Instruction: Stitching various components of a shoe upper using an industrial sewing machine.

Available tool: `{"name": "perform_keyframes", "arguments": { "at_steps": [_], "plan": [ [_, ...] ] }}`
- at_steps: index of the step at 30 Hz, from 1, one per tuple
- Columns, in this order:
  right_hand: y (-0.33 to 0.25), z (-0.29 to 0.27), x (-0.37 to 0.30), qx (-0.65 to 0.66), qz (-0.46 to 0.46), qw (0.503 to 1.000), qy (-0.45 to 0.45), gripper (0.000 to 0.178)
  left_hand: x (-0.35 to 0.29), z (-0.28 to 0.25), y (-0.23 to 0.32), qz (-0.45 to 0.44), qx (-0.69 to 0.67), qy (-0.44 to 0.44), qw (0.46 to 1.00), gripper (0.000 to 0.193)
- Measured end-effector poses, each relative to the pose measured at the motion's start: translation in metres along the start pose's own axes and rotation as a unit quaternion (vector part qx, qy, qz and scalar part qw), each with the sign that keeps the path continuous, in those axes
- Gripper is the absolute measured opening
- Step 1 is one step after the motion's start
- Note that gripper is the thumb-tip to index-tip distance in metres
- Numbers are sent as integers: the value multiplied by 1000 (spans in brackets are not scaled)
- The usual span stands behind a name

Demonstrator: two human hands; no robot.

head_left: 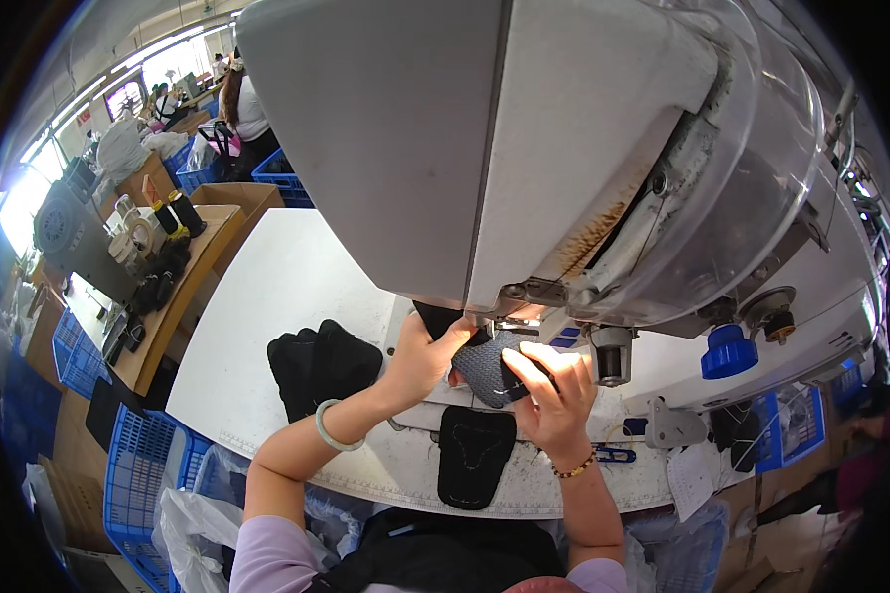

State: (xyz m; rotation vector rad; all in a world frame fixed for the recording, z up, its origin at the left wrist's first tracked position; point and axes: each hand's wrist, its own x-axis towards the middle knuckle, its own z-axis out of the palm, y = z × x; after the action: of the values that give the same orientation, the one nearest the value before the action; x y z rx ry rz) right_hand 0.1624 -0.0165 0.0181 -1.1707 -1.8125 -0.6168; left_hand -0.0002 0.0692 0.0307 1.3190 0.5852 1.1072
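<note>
A grey mesh fabric piece with black edges (483,372) lies under the head of a large white sewing machine (396,128). My left hand (423,358) grips its left side close to the needle area, thumb on top. On the right, my right hand (556,393) pinches the piece's black edge between thumb and fingers. Just in front of my hands, a black fabric piece (476,457) with light stitching lies flat on the white table (257,316). A stack of black fabric pieces (321,368) rests left of my left forearm. The needle itself is hidden.
Small blue-handled thread snips (615,455) lie right of my right wrist. A blue knob (729,352) juts from the machine. Blue baskets (148,474) stand at the left, another blue basket (793,427) at the right. Thread cones (186,211) stand on a side bench. A person (249,109) is farther back.
</note>
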Motion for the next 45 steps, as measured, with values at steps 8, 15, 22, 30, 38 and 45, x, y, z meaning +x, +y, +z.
{"name": "perform_keyframes", "arguments": {
  "at_steps": [8, 15, 22, 30, 38, 45],
  "plan": [
    [3, -2, 0, 21, 9, 1000, 21, 41, -7, 4, 5, -22, 15, 0, 1000, 23],
    [6, 8, -10, -18, 56, 996, 61, 40, -18, 14, 10, -30, 23, 52, 998, 23],
    [14, 9, -1, 23, 109, 988, 105, 31, -23, 35, -1, 48, 29, 162, 985, 14],
    [17, 20, -5, 94, 207, 968, 106, 30, -25, 47, -2, 198, 168, 222, 940, 12],
    [34, 41, -32, 136, 309, 938, 80, 16, -34, 46, 8, -1, -12, 222, 975, 10],
    [36, 46, -28, 258, 350, 893, 114, 13, 4, -16, 25, -248, -220, 49, 942, 27]
  ]
}}
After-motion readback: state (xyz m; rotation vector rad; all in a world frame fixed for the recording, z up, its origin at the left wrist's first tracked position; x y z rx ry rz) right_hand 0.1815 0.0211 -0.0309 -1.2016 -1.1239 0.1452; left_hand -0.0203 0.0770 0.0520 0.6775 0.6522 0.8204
